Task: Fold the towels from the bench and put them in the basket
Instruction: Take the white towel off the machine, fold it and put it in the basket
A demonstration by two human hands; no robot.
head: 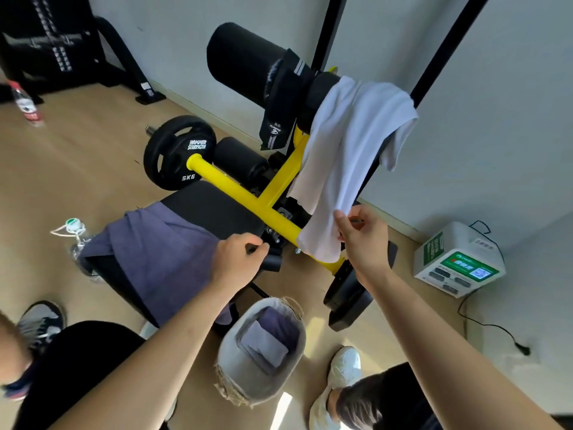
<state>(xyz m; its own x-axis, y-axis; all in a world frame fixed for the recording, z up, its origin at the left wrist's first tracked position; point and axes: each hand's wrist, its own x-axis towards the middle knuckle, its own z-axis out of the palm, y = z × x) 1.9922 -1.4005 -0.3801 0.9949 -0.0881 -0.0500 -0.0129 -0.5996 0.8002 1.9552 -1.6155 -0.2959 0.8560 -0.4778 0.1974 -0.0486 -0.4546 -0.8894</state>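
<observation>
A white towel (350, 150) hangs over the black roller pad of the yellow-framed bench (235, 187). My right hand (362, 237) pinches the towel's lower edge between thumb and fingers. A purple towel (155, 259) lies draped over the black bench seat. My left hand (238, 259) is curled shut at that towel's right edge, over the seat's end; whether it grips cloth is unclear. On the floor below the bench stands a grey fabric basket (229, 367) with a folded purple towel (266, 339) inside it.
A 5 kg weight plate (176, 150) leans by the bench. Two water bottles (26, 103) (77, 240) stand on the wooden floor at left. A white box with a green screen (459, 259) sits by the wall at right. My shoes and legs are near the basket.
</observation>
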